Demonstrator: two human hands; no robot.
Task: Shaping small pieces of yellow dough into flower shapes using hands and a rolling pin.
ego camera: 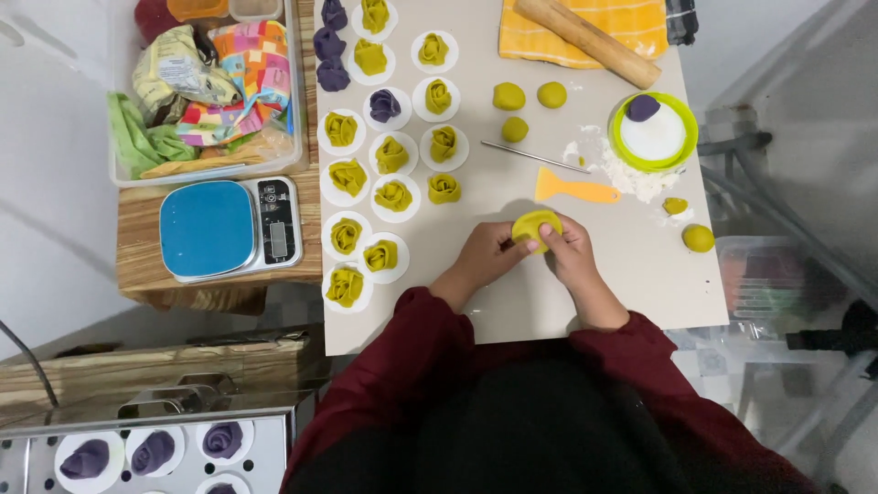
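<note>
Left hand (489, 249) and right hand (569, 245) both pinch yellow dough piece (535, 224) between them, left of it and right of it; orange scraper (574, 190) just beyond dough.

The lower half of the yellow dough piece (536, 225) is hidden behind the fingers of the left hand (489, 252) and the right hand (572, 252), so its full shape cannot be told. Above it, the rolling pin (590, 41) and the orange cloth (631, 27) beneath it are cut off by the top edge, as are the topmost purple (334, 13) and yellow dough roses (375, 14). Left of the dough piece, the plastic tub (123, 110) runs past the top edge, and the print on its crumpled bags is too small to tell. The scale (229, 227) display is unreadable. The steamer tray (146, 448) at lower left is cropped by the bottom edge.
</note>
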